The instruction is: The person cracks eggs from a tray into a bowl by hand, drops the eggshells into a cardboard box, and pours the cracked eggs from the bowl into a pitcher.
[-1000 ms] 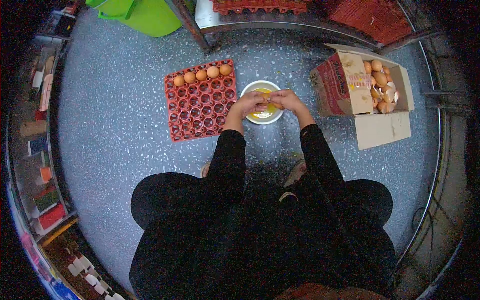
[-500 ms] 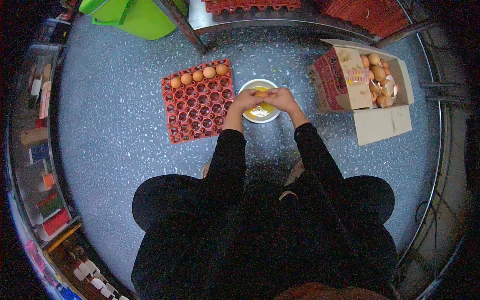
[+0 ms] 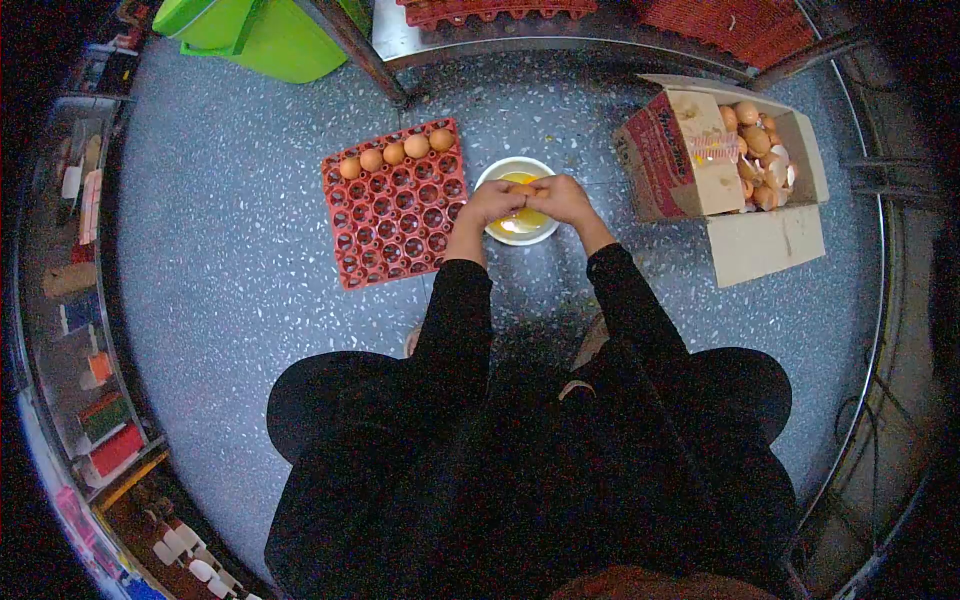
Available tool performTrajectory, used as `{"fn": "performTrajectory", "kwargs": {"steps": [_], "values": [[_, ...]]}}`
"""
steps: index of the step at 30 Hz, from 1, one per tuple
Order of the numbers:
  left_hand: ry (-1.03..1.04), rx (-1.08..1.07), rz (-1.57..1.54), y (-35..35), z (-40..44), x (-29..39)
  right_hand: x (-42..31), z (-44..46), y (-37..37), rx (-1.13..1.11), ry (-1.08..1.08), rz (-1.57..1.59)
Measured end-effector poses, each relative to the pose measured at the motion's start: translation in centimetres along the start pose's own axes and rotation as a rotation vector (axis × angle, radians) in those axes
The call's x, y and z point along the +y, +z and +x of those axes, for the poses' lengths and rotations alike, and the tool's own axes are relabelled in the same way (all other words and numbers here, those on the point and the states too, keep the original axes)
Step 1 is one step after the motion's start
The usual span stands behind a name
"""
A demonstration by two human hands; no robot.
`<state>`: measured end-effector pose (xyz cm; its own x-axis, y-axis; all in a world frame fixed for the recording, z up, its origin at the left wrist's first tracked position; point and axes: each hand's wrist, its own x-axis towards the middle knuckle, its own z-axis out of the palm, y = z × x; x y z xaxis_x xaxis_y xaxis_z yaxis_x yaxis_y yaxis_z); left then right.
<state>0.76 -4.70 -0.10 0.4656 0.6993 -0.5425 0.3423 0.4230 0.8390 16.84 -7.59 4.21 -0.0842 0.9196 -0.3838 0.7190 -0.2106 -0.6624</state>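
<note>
A white bowl (image 3: 522, 239) with yellow egg in it stands on the floor. Over it, my left hand (image 3: 492, 203) and my right hand (image 3: 564, 199) meet, both closed on a brown egg (image 3: 524, 191). Fingers cover much of the egg, and whether its shell is split I cannot make out. Left of the bowl lies a red egg tray (image 3: 395, 215), with several brown eggs (image 3: 416, 146) in its far row. To the right, an open cardboard box (image 3: 655, 160) holds many brown eggshells (image 3: 767, 170).
A bright green bin (image 3: 290, 45) stands at the far left beside a metal table leg (image 3: 360, 55). More red trays (image 3: 500, 10) rest on the low metal table (image 3: 400, 38) at the back. Shelves (image 3: 125, 370) with small goods line the left side.
In the earliest frame the hands were slightly farther apart; now their fingertips are closer together over the bowl. The whole view has shifted slightly.
</note>
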Motion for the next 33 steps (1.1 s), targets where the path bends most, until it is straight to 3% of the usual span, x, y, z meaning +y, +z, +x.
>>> {"fn": "performTrajectory", "kwargs": {"steps": [1,18,20,25,33], "values": [[-0.007,0.031,0.107,0.0,-0.3,0.4,0.0,0.0,0.0,0.008,-0.01,-0.038],[0.01,0.011,0.072,-0.3,0.3,-0.4,0.9,0.1,0.2,0.053,-0.062,-0.083],[0.024,0.0,0.043,-0.6,0.5,-0.5,0.9,0.3,-0.2,0.036,-0.159,-0.064],[0.175,-0.007,0.378,-0.6,0.1,1.1,0.6,0.7,-1.6,-0.076,-0.127,-0.139],[0.377,0.07,0.613,-0.5,-0.2,3.4,-1.8,0.4,-3.9,-0.138,-0.028,-0.369]]}}
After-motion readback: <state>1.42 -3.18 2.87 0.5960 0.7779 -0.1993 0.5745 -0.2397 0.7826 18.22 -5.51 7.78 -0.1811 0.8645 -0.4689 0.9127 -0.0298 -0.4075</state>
